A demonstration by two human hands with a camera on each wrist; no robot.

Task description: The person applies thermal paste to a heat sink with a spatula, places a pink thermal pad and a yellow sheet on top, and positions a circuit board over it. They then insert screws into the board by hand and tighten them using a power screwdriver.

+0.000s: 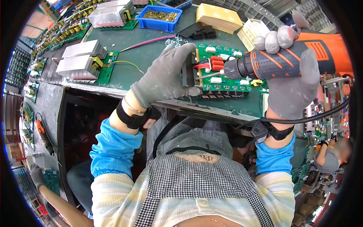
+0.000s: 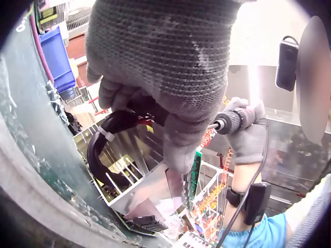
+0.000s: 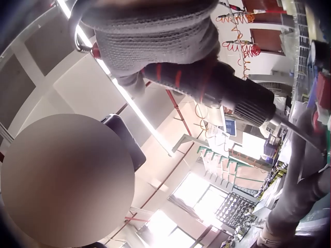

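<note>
A green circuit board (image 1: 236, 86) with red and white components lies near the bench's front edge. My gloved left hand (image 1: 162, 73) grips the black end piece (image 1: 187, 70) at the board's left side, thumb at the near end and fingers at the far end. My gloved right hand (image 1: 289, 94) holds an orange and black power screwdriver (image 1: 280, 60) level, pointing left. Its bit (image 1: 210, 75) reaches across the board to the end piece, below red and black wires (image 1: 202, 65). In the left wrist view, metal fins (image 2: 124, 178) and a thick black cable (image 2: 95, 150) show under the left hand.
A blue bin (image 1: 157, 23) of small brass-coloured parts, yellow stacked sheets (image 1: 218, 17) and loose screws (image 1: 177, 41) lie behind the board. Boards with silver heat sinks (image 1: 81, 62) stand to the left. A black cable (image 1: 321, 117) crosses my right wrist. Another person's arm (image 1: 60, 202) is at lower left.
</note>
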